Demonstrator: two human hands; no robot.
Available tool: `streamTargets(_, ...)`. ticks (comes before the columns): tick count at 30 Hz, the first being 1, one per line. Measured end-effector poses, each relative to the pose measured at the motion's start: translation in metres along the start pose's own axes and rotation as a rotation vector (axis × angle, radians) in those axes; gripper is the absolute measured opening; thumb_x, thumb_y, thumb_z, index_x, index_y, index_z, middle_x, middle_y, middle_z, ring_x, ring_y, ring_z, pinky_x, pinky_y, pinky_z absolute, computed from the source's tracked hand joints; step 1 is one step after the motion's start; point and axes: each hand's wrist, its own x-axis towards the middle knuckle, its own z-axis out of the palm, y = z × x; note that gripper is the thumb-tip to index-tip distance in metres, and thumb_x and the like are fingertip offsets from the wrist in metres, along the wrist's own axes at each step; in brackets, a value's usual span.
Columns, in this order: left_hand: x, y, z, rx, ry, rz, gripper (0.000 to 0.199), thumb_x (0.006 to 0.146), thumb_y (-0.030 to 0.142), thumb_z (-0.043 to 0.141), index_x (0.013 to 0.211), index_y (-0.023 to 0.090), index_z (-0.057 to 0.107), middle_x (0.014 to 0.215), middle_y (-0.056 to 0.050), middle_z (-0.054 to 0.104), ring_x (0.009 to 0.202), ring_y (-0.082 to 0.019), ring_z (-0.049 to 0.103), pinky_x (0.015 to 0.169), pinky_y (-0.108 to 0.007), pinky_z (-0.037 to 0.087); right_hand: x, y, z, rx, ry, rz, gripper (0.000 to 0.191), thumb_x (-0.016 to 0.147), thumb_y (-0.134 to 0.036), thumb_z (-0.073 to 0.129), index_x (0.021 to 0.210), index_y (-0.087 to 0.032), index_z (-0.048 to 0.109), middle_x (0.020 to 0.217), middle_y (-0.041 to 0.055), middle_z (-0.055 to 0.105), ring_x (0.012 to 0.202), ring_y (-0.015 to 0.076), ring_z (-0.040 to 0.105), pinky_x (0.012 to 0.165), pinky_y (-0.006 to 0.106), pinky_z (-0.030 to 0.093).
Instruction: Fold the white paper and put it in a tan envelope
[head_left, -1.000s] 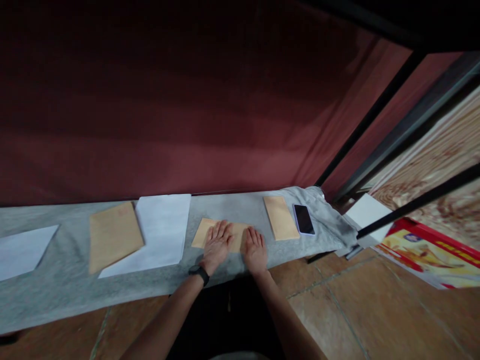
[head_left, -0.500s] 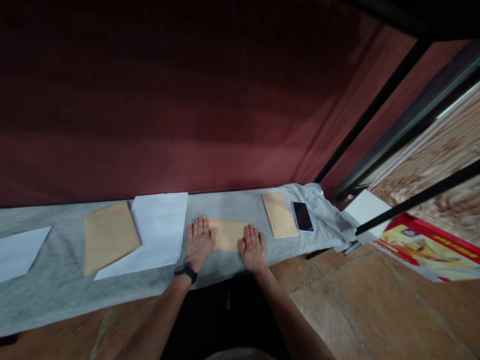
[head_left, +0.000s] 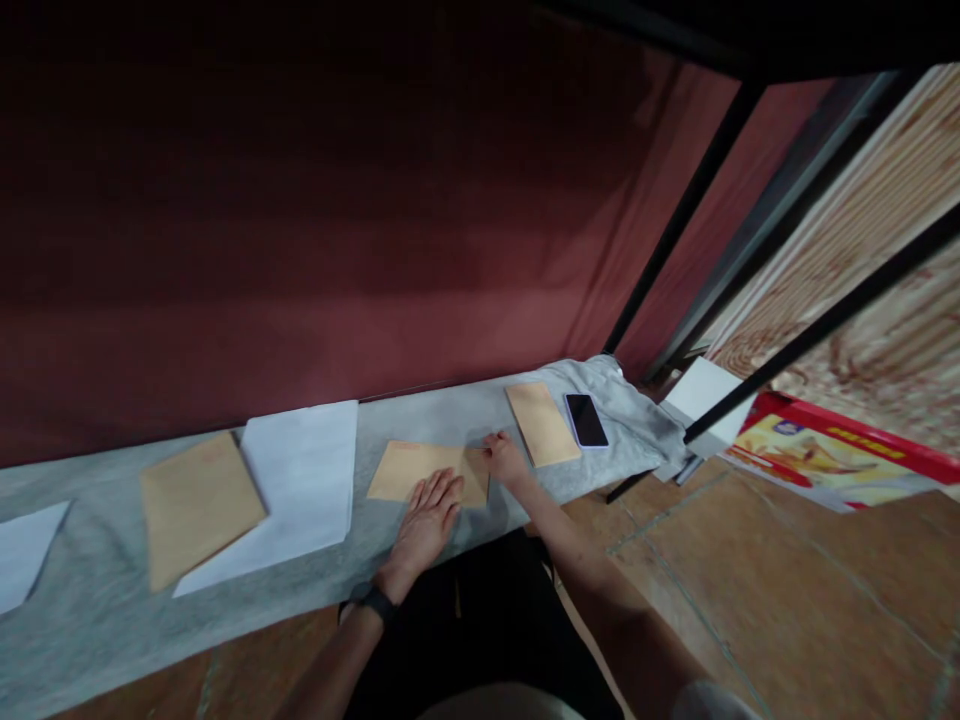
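A tan paper envelope (head_left: pixel 401 472) lies flat on the grey cloth in front of me. My left hand (head_left: pixel 429 520), with a dark watch on its wrist, rests on the middle of it, fingers stretched out. At the envelope's right end, my right hand (head_left: pixel 505 460) has its fingers curled together at the edge, as in a pinch. To the right of that hand lies a stack of tan envelopes (head_left: pixel 544 424).
White paper sheets (head_left: pixel 304 480) lie to the left, partly under a larger stack of tan envelopes (head_left: pixel 201 510). More white paper (head_left: pixel 28 555) is at the far left. A phone (head_left: pixel 586 420) lies at the right. A red-and-yellow box (head_left: pixel 832 450) stands beyond the bench.
My left hand has slid right from the envelope's left end to its middle. My right hand has gone from lying flat to curled fingers at the right edge. The view has tilted.
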Motion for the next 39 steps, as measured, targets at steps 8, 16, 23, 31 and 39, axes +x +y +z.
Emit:
streamTargets(8,-0.001,-0.018,-0.008,0.090,0.108,-0.121,0.051,0.099,0.024,0.034,0.148,0.021,0.050,0.160,-0.011,0.041,0.150,-0.029,0.033,0.123,-0.055,0.023,-0.021,0.019,-0.002,0.448,-0.021,0.186,0.018,0.074,-0.025,0.070,0.066,-0.020,0.054,0.053,-0.0051,0.055,0.054,0.0149,0.062,0.058,0.027,0.056)
streamTargets(16,0.016,0.011,0.004,0.066,0.134,0.054,0.051,0.102,0.030,0.032,0.151,0.020,0.044,0.159,-0.010,0.043,0.149,-0.024,0.036,0.122,-0.049,0.032,-0.065,0.022,0.027,0.599,0.097,0.286,0.013,0.080,-0.030,0.059,0.083,-0.022,0.049,0.066,-0.0051,0.056,0.059,0.0154,0.065,0.057,0.030,0.059)
streamTargets(23,-0.002,0.022,0.013,0.136,0.038,0.193,0.051,0.102,0.038,0.038,0.152,0.026,0.042,0.160,-0.005,0.041,0.150,-0.025,0.033,0.123,-0.052,0.027,-0.077,0.030,0.017,0.359,0.085,0.238,0.009,0.079,-0.016,0.065,0.086,-0.021,0.062,0.075,0.0011,0.067,0.079,0.0209,0.069,0.079,0.034,0.054)
streamTargets(31,-0.004,0.013,0.010,0.197,0.076,0.300,0.054,0.100,0.049,0.042,0.152,0.033,0.042,0.161,-0.004,0.040,0.149,-0.026,0.034,0.122,-0.051,0.027,-0.049,0.024,0.006,-0.286,-0.036,-0.370,0.034,0.103,-0.027,0.043,0.131,-0.021,0.062,0.140,0.0095,0.062,0.131,0.0212,0.054,0.111,0.036,0.041)
streamTargets(39,-0.005,0.011,0.017,0.259,0.089,0.310,0.060,0.098,0.055,0.045,0.155,0.037,0.035,0.164,-0.004,0.036,0.150,-0.028,0.032,0.121,-0.050,0.025,0.024,0.018,0.029,-0.516,-0.123,-0.519,0.055,0.106,-0.045,0.037,0.156,-0.021,0.035,0.162,0.0076,0.036,0.150,0.0231,0.032,0.124,0.046,0.023)
